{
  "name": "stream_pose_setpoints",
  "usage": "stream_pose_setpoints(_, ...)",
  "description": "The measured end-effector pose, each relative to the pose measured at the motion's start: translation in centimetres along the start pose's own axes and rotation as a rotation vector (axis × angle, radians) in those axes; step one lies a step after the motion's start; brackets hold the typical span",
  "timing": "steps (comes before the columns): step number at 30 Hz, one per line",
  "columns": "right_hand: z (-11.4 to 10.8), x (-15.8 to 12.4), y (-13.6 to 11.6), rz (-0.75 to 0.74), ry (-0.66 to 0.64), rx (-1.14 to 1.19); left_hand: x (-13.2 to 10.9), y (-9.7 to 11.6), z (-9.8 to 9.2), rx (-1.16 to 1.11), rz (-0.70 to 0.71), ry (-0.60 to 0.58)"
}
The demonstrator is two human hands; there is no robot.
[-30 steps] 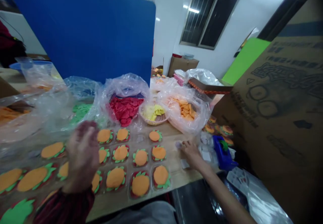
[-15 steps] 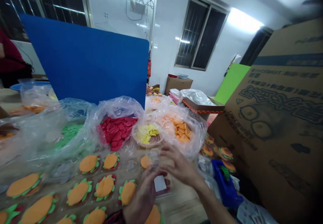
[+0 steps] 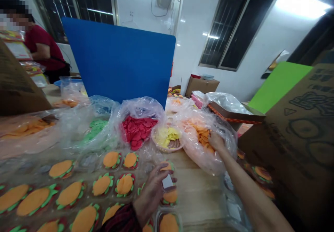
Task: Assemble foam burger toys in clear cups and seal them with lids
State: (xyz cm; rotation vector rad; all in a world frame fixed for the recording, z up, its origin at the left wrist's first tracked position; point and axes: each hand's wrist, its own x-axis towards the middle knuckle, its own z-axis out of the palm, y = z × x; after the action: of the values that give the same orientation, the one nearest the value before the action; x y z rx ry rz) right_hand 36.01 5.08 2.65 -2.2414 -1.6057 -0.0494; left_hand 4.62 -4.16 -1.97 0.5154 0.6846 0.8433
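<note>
My left hand [image 3: 152, 192] is curled around a small white square piece [image 3: 167, 182], just above the clear trays at the front. Orange rounds show beneath and beside its fingers. Farther right, my right hand [image 3: 216, 141] reaches into a clear plastic bag of orange soft pieces [image 3: 200, 132]; its fingers are bent against them and partly hidden. Rows of toy burgers [image 3: 125, 184], orange on top with green frilled and red layers, lie in clear trays to the left of my left hand.
Behind the trays stand a bag of red pieces [image 3: 138, 129], a basket of yellow pieces [image 3: 171, 138] and a bag of green pieces [image 3: 96, 129]. A blue board [image 3: 120, 61] rises behind them. A large carton [image 3: 294, 138] borders the right side. A person in red [image 3: 47, 47] is at far left.
My right hand has moved away from my left, right and forward into the bag of orange pieces. My left hand stays by the white square. The view has swung left.
</note>
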Motion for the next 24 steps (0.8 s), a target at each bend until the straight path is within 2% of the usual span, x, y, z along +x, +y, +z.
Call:
stream_pose_setpoints(4, -1.6, -2.7, -2.6, -0.075, 0.137, 0.041, 0.6, 0.6, -0.5, -0.02, -0.01, -0.009)
stream_pose_setpoints(7, -2.9, -6.0, -6.2, -0.212, 0.179, 0.399, 0.9, 0.9, -0.6, -0.065, -0.016, -0.004)
stream_pose_setpoints(9, -3.1, -8.4, -8.7, -0.26, 0.019, 0.727, 0.8, 1.1, -0.6, -0.098, -0.015, -0.003)
stream_pose_setpoints(11, -2.9, -10.7, -11.1, -0.299, -0.247, 0.879, 0.7, 1.3, -0.5, -0.121, -0.011, -0.012)
stream_pose_setpoints(13, -2.3, -12.7, -13.1, -0.39, -0.426, 0.8, 0.5, 1.4, -0.5, -0.151, -0.031, -0.035)
stream_pose_setpoints(14, -1.9, -13.5, -13.9, -0.452, -0.45, 0.709, 0.4, 1.4, -0.6, -0.173, -0.045, -0.048)
stream_pose_setpoints(16, -1.1, -14.6, -15.1, -0.583, -0.389, 0.529, 0.1, 1.4, -0.9, -0.229, -0.068, -0.07)
stream_pose_setpoints(19, 0.4, -13.8, -15.7, -0.696, -0.307, 0.44, 0.0, 1.3, -1.9, -0.268, -0.045, -0.063)
stream_pose_setpoints(21, 1.6, -11.5, -15.6, -0.619, -0.312, 0.398, 0.0, 1.2, -2.7, -0.262, -0.05, -0.027)
stream_pose_setpoints(24, 3.3, -6.4, -15.6, -0.418, -0.295, 0.243, 0.1, 1.3, -3.5, -0.241, -0.054, -0.02)
